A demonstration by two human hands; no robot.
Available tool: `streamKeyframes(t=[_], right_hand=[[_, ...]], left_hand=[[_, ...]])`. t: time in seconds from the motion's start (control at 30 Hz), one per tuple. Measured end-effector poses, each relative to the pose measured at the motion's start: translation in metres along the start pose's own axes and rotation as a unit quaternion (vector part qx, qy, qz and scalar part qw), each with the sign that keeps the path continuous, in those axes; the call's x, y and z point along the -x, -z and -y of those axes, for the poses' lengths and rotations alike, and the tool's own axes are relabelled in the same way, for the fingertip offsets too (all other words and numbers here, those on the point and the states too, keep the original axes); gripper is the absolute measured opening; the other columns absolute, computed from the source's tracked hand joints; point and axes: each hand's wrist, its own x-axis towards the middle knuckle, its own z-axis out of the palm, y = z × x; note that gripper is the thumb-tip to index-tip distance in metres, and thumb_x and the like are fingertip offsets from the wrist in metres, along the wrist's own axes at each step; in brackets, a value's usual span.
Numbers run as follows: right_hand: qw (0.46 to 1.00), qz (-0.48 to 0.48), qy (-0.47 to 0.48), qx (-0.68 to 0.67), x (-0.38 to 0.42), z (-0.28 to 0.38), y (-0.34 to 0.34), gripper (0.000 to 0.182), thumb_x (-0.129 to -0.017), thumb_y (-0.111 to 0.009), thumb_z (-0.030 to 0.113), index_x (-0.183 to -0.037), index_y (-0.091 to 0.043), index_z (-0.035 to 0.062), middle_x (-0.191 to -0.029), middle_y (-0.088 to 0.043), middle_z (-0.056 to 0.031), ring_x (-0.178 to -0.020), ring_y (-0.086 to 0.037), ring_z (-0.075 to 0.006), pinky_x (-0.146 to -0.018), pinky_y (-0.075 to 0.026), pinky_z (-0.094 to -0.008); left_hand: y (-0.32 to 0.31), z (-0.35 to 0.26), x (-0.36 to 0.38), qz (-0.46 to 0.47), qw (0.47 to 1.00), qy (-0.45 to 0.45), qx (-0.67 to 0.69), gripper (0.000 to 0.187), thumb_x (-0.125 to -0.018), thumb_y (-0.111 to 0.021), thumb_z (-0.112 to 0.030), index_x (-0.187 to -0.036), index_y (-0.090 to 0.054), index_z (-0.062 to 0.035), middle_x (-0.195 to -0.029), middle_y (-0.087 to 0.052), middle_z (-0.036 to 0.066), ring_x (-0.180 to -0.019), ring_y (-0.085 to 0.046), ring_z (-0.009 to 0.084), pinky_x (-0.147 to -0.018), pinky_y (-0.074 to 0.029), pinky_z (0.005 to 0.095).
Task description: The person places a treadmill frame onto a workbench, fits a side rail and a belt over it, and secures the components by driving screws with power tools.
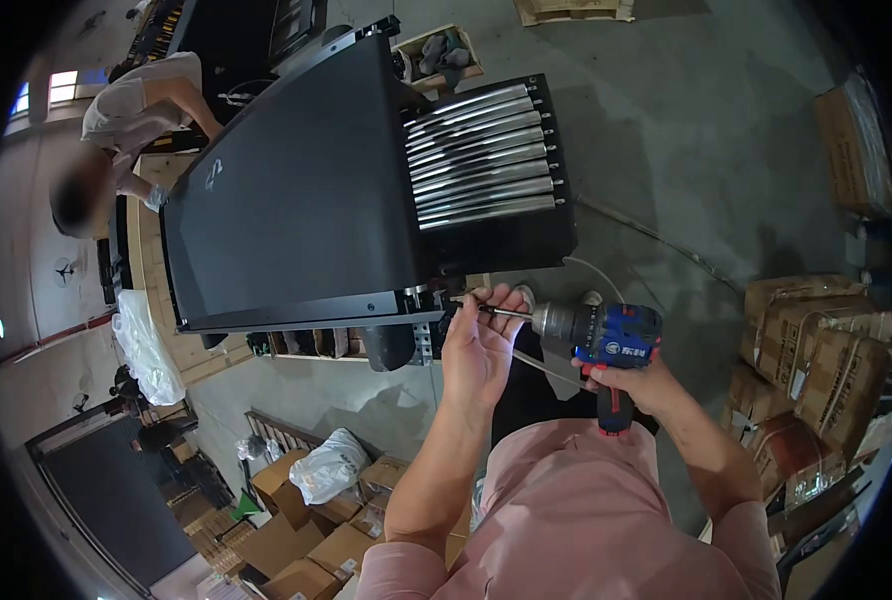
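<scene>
In my right hand [631,383] is a blue, black and red cordless drill [618,335], gripped by its handle and pointing left. Its long thin bit [511,314] reaches to the lower right corner of a large dark machine with a conveyor roller bed. My left hand [479,350] is at that corner, palm up, fingers curled around the front of the bit; any screw at the tip is too small to make out. The machine's broad black panel [296,180] is tilted, and several shiny metal rollers [486,160] lie to its right.
Across the machine a co-worker [146,110] leans over with one arm against it. Cardboard boxes [826,350] are stacked on the right, with more cartons [306,545] and a white plastic bag [328,467] at lower left. A cable [656,240] crosses the floor. A wooden pallet [574,10] lies at the top.
</scene>
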Motion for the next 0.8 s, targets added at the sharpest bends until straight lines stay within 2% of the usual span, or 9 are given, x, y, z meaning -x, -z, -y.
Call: streamKeyframes(t=[0.27, 0.4, 0.47, 0.5, 0.57, 0.7, 0.73, 0.77, 0.8], right_hand=[[0.983, 0.049, -0.097, -0.149, -0.034, -0.035, 0.019, 0.050, -0.078, -0.079, 0.018, -0.122, -0.060, 0.0029, -0.110, -0.068, -0.0156, -0.080, -0.067, -0.0162, -0.073, -0.059, -0.0343], [0.981, 0.049, -0.104, -0.157, -0.043, -0.038, 0.021, 0.045, -0.078, -0.078, 0.013, -0.118, -0.061, 0.0025, -0.107, -0.069, -0.0140, -0.081, -0.067, -0.0165, -0.074, -0.058, -0.0338], [0.997, 0.063, 0.016, -0.041, -0.042, -0.020, 0.021, 0.042, -0.078, -0.078, 0.009, -0.116, -0.063, 0.0031, -0.103, -0.070, -0.0117, -0.083, -0.067, -0.0166, -0.075, -0.058, -0.0333], [0.997, 0.063, 0.015, -0.046, -0.041, -0.007, 0.023, 0.042, -0.078, -0.078, 0.009, -0.116, -0.063, 0.0031, -0.103, -0.070, -0.0117, -0.083, -0.067, -0.0166, -0.075, -0.058, -0.0333], [0.978, 0.058, 0.109, 0.169, -0.044, 0.016, 0.030, 0.040, -0.079, -0.078, 0.009, -0.115, -0.063, 0.0042, -0.102, -0.070, -0.0091, -0.084, -0.066, -0.0151, -0.079, -0.055, -0.0317], [0.989, 0.067, 0.005, 0.130, -0.058, 0.018, 0.036, 0.038, -0.079, -0.077, 0.009, -0.115, -0.065, 0.0041, -0.102, -0.071, -0.0088, -0.086, -0.066, -0.0160, -0.080, -0.055, -0.0321], [0.994, 0.072, -0.012, 0.078, -0.055, 0.020, 0.029, 0.038, -0.079, -0.077, 0.008, -0.115, -0.066, 0.0039, -0.102, -0.071, -0.0088, -0.085, -0.066, -0.0158, -0.080, -0.055, -0.0320], [0.996, 0.076, -0.031, 0.023, -0.052, 0.021, 0.025, 0.037, -0.079, -0.077, 0.008, -0.115, -0.066, 0.0037, -0.102, -0.072, -0.0089, -0.084, -0.066, -0.0156, -0.080, -0.055, -0.0319], [0.997, 0.072, -0.032, 0.016, -0.052, 0.019, 0.025, 0.037, -0.079, -0.077, 0.008, -0.115, -0.066, 0.0037, -0.102, -0.072, -0.0089, -0.084, -0.066, -0.0156, -0.080, -0.055, -0.0319]], left_hand=[[0.016, 0.003, -0.014, -0.034, 0.986, -0.047, -0.154, 0.028, -0.104, -0.048, -0.033, -0.111, -0.056, -0.0060, -0.118, -0.064, 0.011, -0.110, -0.063, 0.0247, -0.096, -0.049, 0.0396], [0.019, 0.007, -0.014, -0.041, 0.986, -0.067, -0.146, 0.029, -0.104, -0.048, -0.034, -0.113, -0.055, -0.0068, -0.119, -0.063, 0.011, -0.113, -0.061, 0.0250, -0.098, -0.048, 0.0403], [0.018, 0.009, -0.015, -0.017, 0.992, -0.087, -0.088, 0.030, -0.104, -0.047, -0.035, -0.113, -0.055, -0.0076, -0.121, -0.063, 0.011, -0.117, -0.059, 0.0257, -0.100, -0.046, 0.0411], [0.020, 0.008, -0.016, -0.019, 0.992, -0.085, -0.092, 0.030, -0.104, -0.047, -0.035, -0.113, -0.055, -0.0076, -0.121, -0.063, 0.011, -0.117, -0.059, 0.0257, -0.100, -0.046, 0.0411], [0.024, 0.005, -0.017, 0.016, 0.997, -0.069, -0.007, 0.036, -0.104, -0.046, -0.037, -0.122, -0.054, -0.0065, -0.125, -0.061, 0.012, -0.123, -0.055, 0.0266, -0.104, -0.042, 0.0406], [-0.001, -0.013, 0.001, -0.066, 0.995, -0.015, -0.073, 0.039, -0.105, -0.045, -0.035, -0.128, -0.053, -0.0049, -0.121, -0.064, 0.013, -0.115, -0.060, 0.0282, -0.100, -0.047, 0.0404], [0.007, -0.030, 0.018, -0.023, 0.956, 0.018, -0.293, 0.037, -0.104, -0.047, -0.032, -0.128, -0.055, -0.0039, -0.117, -0.066, 0.013, -0.109, -0.063, 0.0286, -0.095, -0.049, 0.0405], [0.013, -0.050, 0.026, 0.019, 0.865, 0.053, -0.498, 0.036, -0.103, -0.049, -0.029, -0.127, -0.057, -0.0030, -0.113, -0.068, 0.013, -0.103, -0.066, 0.0290, -0.091, -0.051, 0.0405], [0.008, -0.079, 0.021, 0.161, 0.657, -0.137, -0.723, 0.024, -0.096, -0.059, -0.019, -0.111, -0.065, -0.0018, -0.101, -0.070, 0.014, -0.089, -0.069, 0.0281, -0.083, -0.055, 0.0414]])
